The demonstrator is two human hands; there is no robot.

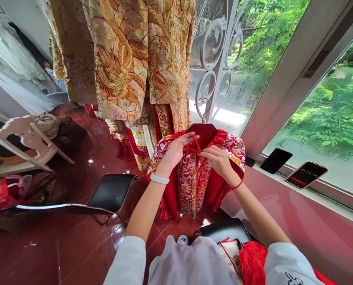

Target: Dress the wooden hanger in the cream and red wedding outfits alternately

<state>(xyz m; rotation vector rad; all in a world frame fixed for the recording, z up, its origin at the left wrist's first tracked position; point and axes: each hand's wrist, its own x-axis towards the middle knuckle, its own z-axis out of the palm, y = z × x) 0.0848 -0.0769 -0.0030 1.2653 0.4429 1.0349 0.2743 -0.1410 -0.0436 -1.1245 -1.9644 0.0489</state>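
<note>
A red embroidered garment [193, 178] with silver and gold patterns hangs upright on a dark hanger [204, 126] in front of me. At its neckline runs a thin red cord [198, 145], looped between my two hands. My left hand [176, 150] comes in from the left, fingers stretched to the right, with the cord caught at its fingertips and thumb. On the other side my right hand [219, 160] is closed, pinching the cord between thumb and fingers at the top of the front. The cord's exact crossing is partly hidden by my fingers.
Gold embroidered garments [120, 67] hang at the upper left. A black chair [112, 192] stands left, and a black seat [226, 230] with a red cloth [253, 261] is close below. Two phones, one dark [276, 160] and one showing a timer [306, 174], lean on the windowsill.
</note>
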